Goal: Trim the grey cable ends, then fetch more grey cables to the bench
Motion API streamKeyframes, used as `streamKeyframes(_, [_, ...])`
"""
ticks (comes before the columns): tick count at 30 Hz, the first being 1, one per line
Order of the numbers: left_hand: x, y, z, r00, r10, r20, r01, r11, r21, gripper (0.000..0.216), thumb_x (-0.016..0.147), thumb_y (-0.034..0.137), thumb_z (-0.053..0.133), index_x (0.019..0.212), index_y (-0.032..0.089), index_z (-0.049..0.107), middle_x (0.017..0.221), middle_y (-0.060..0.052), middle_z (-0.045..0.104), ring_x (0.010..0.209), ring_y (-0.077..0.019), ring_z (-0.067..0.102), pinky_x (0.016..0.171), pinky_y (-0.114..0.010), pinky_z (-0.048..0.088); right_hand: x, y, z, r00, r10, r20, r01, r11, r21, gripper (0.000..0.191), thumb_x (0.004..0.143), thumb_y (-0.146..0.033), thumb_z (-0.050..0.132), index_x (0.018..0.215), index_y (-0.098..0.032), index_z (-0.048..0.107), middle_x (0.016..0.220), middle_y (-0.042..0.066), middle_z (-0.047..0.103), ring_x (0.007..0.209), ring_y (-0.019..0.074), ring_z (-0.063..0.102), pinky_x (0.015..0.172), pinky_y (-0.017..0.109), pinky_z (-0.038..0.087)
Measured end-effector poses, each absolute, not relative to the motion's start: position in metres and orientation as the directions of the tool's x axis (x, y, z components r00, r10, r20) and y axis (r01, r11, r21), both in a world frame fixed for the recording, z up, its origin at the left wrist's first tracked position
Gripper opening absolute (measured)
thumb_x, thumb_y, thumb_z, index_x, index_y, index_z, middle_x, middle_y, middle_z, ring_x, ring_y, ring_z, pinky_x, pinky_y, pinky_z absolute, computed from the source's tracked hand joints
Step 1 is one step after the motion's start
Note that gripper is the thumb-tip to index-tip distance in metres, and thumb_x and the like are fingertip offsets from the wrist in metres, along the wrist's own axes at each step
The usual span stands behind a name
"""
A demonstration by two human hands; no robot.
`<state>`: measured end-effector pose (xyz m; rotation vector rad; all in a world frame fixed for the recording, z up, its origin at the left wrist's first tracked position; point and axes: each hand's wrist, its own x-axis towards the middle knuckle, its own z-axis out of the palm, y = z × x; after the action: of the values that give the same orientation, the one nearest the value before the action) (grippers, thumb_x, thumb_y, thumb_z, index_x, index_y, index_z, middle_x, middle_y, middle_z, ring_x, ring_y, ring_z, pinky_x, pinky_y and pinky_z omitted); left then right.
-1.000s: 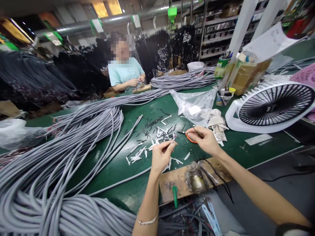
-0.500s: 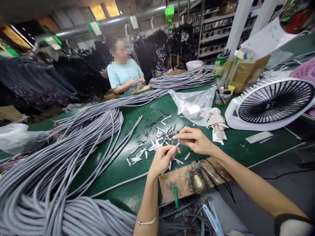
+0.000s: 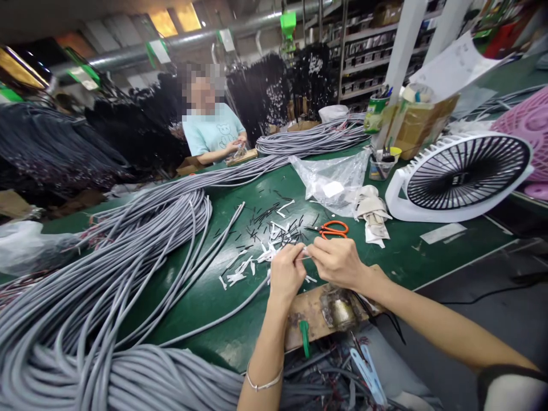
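A grey cable (image 3: 231,315) rises from the lower left into my left hand (image 3: 287,274), whose fingers are closed around it near its end. My right hand (image 3: 340,262) pinches at the tip of that same cable, close beside the left fingertips. Thin pale strands show between the two hands, too small to make out well. Just beyond my right hand lie orange-handled scissors (image 3: 334,229). White strips (image 3: 240,275) and short black pieces (image 3: 266,214) are scattered on the green table (image 3: 201,297) past my hands.
A thick bundle of grey cables (image 3: 128,240) covers the left side. A wooden board (image 3: 295,322) with a metal fixture (image 3: 341,311) is below my hands. On the right stand a white fan (image 3: 466,177), a cloth (image 3: 371,211) and a plastic bag (image 3: 329,177). A co-worker (image 3: 214,134) sits opposite.
My right hand has come down and closed in against the left fingertips, its fingers now curled. The scissors, mostly hidden before, show fully. The view has shifted slightly.
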<state>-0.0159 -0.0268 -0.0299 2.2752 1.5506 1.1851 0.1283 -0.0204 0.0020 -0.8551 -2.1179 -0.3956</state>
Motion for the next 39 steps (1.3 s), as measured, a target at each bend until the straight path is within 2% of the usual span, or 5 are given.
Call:
streamKeyframes(7, [-0.018,-0.028,-0.022,0.136,0.908,0.396,0.602,-0.394,0.695,0.025,0.086,0.027,0.045,0.088,0.015,0.066,0.072,-0.003,0.063,0.061,-0.0112,0.052,0.06,-0.022,0.039,0.158,0.017,0.047,-0.214,0.743,0.634,0.539,0.631,-0.558,0.018,0.081,-0.023,0.051,0.069,-0.015,0.061,0.067,0.002,0.054,0.06,0.0102,0.045,0.056,0.025,0.033])
streamKeyframes(12, [-0.02,-0.029,-0.019,0.187,0.94,0.287,0.572,-0.341,0.746,0.031,0.087,0.032,0.042,0.084,0.014,0.067,0.057,0.0,0.055,0.052,-0.0102,0.046,0.054,-0.021,0.033,0.161,0.009,0.012,-0.446,0.74,0.503,0.461,0.672,-0.58,0.038,0.075,-0.03,0.062,0.111,-0.023,0.058,0.094,0.004,0.056,0.07,0.0116,0.051,0.061,0.025,0.038])
streamKeyframes(24, [-0.022,-0.026,-0.023,0.205,0.9,0.386,0.577,-0.429,0.695,0.022,0.084,0.021,0.045,0.089,0.014,0.065,0.077,-0.005,0.062,0.068,-0.0134,0.053,0.065,-0.024,0.038,0.126,0.03,-0.022,-0.22,0.975,-0.004,0.084,0.015,-0.996,0.039,0.065,-0.048,0.061,0.05,-0.014,0.05,0.04,-0.008,0.031,0.039,0.0038,0.023,0.041,0.022,0.017])
streamKeyframes(33, [-0.025,-0.027,-0.019,0.188,0.979,0.077,0.057,-0.09,0.994,0.038,0.078,0.049,0.051,0.08,0.011,0.058,0.056,0.004,0.038,0.047,-0.0051,0.028,0.044,-0.019,0.019,0.129,0.014,-0.018,-0.187,0.981,0.048,-0.316,-0.013,-0.949,0.031,0.069,-0.043,0.057,0.08,-0.014,0.059,0.063,-0.004,0.047,0.036,0.0003,0.017,0.035,0.02,0.012])
streamKeyframes(39, [-0.028,-0.027,-0.015,0.233,0.97,0.068,-0.033,-0.062,0.998,0.039,0.077,0.05,0.052,0.077,0.012,0.054,0.054,0.006,0.032,0.044,-0.0035,0.023,0.043,-0.02,0.014,0.133,0.015,-0.015,-0.315,0.876,0.366,-0.026,0.377,-0.926,0.028,0.07,-0.032,0.061,0.091,-0.014,0.065,0.082,0.005,0.061,0.074,0.0132,0.053,0.059,0.023,0.039])
